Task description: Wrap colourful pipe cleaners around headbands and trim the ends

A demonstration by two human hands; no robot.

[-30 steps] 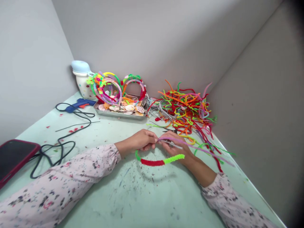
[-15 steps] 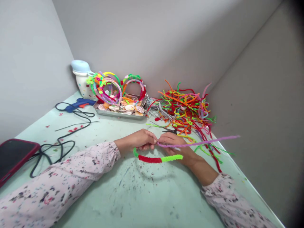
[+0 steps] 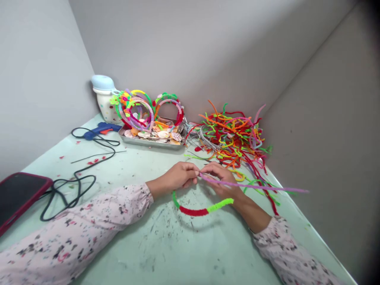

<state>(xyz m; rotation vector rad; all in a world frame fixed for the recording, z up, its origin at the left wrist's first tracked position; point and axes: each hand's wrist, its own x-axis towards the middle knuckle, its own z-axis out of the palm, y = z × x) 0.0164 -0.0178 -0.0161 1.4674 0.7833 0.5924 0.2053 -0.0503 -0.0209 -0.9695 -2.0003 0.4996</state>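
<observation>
1. In front of the metal tray (image 3: 151, 145), the left hand (image 3: 179, 177) pinches the wrapped band (image 3: 194, 212), hiding its upper part.
2. Right of and nearer than the tray, the purple pipe cleaner (image 3: 255, 185) crosses the curled right hand (image 3: 222, 183); I cannot tell its grip.
3. Left of the tray, a phone (image 3: 23, 198) is cut off.

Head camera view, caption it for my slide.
Left hand and right hand at a purple fuzzy stem, a green-and-red band curving in front, shell tray behind.
</observation>
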